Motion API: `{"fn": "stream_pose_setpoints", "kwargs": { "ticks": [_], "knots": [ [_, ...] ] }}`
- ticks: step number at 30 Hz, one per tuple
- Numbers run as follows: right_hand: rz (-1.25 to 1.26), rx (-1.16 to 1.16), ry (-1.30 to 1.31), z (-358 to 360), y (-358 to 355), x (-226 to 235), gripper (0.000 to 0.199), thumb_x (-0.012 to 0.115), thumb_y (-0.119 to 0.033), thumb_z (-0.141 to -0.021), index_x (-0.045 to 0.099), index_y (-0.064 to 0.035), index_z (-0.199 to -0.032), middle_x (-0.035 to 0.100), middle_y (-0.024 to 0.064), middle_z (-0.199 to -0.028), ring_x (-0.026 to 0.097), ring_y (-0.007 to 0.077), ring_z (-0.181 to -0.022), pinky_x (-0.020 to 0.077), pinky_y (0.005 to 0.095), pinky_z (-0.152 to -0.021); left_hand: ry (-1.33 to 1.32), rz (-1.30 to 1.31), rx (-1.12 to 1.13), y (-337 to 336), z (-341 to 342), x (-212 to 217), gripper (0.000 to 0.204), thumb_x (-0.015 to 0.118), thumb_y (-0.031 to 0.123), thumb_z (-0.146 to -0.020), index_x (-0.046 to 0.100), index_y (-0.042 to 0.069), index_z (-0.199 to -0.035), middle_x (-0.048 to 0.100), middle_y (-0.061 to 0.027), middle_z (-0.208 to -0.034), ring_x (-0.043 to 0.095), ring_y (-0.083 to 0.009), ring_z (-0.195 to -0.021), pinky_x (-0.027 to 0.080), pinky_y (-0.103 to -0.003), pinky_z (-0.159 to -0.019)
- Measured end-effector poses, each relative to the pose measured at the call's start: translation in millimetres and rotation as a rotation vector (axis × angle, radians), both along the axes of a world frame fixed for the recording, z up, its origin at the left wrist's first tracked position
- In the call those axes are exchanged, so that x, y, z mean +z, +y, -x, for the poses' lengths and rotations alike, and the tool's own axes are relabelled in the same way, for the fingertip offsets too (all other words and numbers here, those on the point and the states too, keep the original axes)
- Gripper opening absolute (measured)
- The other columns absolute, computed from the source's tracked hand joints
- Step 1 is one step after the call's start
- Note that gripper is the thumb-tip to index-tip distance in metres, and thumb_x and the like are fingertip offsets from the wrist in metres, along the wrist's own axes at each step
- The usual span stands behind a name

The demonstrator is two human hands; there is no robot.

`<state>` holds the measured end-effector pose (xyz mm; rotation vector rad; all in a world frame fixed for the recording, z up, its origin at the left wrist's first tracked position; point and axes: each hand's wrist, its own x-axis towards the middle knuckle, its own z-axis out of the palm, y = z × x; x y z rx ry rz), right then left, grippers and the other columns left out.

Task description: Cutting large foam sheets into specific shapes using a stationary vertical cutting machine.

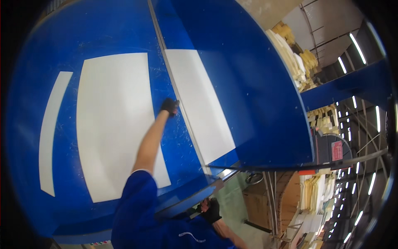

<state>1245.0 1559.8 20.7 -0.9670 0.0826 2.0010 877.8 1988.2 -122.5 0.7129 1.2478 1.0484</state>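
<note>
My left hand point(169, 107), in a dark fingerless glove, reaches over a blue tabletop point(112, 37). Its fingers are curled in beside a long, thin metal strip point(187, 124) that crosses the table; whether they grip anything is hidden. Left of this hand lies a large white sheet point(114, 120), partly under my forearm. Beyond the strip is a narrower white sheet point(201, 103). A slim white offcut point(53, 133) rests at the far left. Low, by the table's near edge, my right hand point(211, 209), also dark-gloved, has its fingers bent round something I cannot make out.
Stacks of white and yellowish sheets point(313, 193) stand at the right, beyond the table. A brown board box point(257, 205) and metal frame sit below the table's edge. A dark machine part with a red label point(336, 150) is at the right.
</note>
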Motion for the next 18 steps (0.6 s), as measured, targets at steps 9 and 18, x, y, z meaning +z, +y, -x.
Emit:
{"fn": "stream_pose_setpoints", "kwargs": {
  "ticks": [9, 18],
  "knots": [
    [0.049, 0.162, 0.009, 14.4, 4.3, 25.2, 0.03, 0.047, -0.035, -0.081, 0.044, -0.0065, -0.073, 0.034, 0.0028, -0.056, 0.034, 0.0153, -0.05, 0.0294, 0.0291, -0.051, 0.76, -0.771, 0.64, 78.3, -19.7, 110.4, 0.045, 0.059, 0.028, -0.08, 0.05, 0.0, -0.115, 0.053, -0.0218, -0.113, 0.049, -0.0372, -0.105, 0.039, -0.041, -0.09],
    [-0.087, 0.137, -0.068, -7.6, -11.9, -10.2, 0.016, 0.043, -0.027, -0.091, 0.048, -0.0134, -0.085, 0.033, 0.0008, -0.052, 0.037, 0.017, -0.049, 0.0345, 0.0338, -0.054, 1.573, -1.464, 0.696, -218.4, 150.1, 436.0, 0.041, 0.053, 0.002, -0.082, 0.05, 0.014, -0.121, 0.047, -0.0166, -0.125, 0.045, -0.0333, -0.114, 0.037, -0.038, -0.097]
  ]
}}
